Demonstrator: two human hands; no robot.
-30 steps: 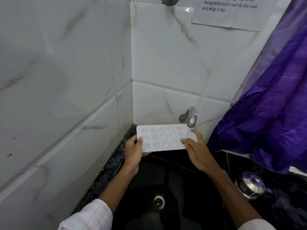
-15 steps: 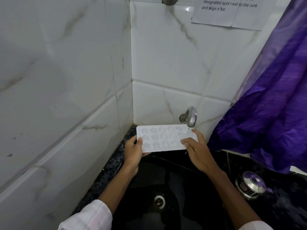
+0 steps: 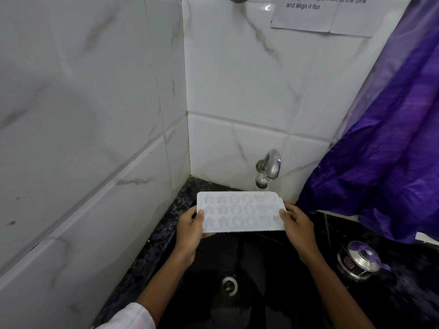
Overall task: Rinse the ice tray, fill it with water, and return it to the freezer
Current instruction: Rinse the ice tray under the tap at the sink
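A white ice tray (image 3: 240, 212) with star-shaped and round moulds is held level over a black sink (image 3: 251, 276). My left hand (image 3: 190, 230) grips its left short end, thumb on top. My right hand (image 3: 298, 225) grips the right end the same way. A chrome tap (image 3: 269, 168) juts from the tiled back wall just above the tray's far right corner, and a thin stream of water runs from it onto that corner.
White marble-look tiles close in on the left and behind. A purple curtain (image 3: 389, 148) hangs at the right. A small steel pot with a lid (image 3: 360, 260) stands on the dark counter right of the sink. The drain (image 3: 229, 284) lies below the tray.
The tray has shifted slightly toward me and to the left under the tap. My right hand slid from under the tap to the tray's right end.
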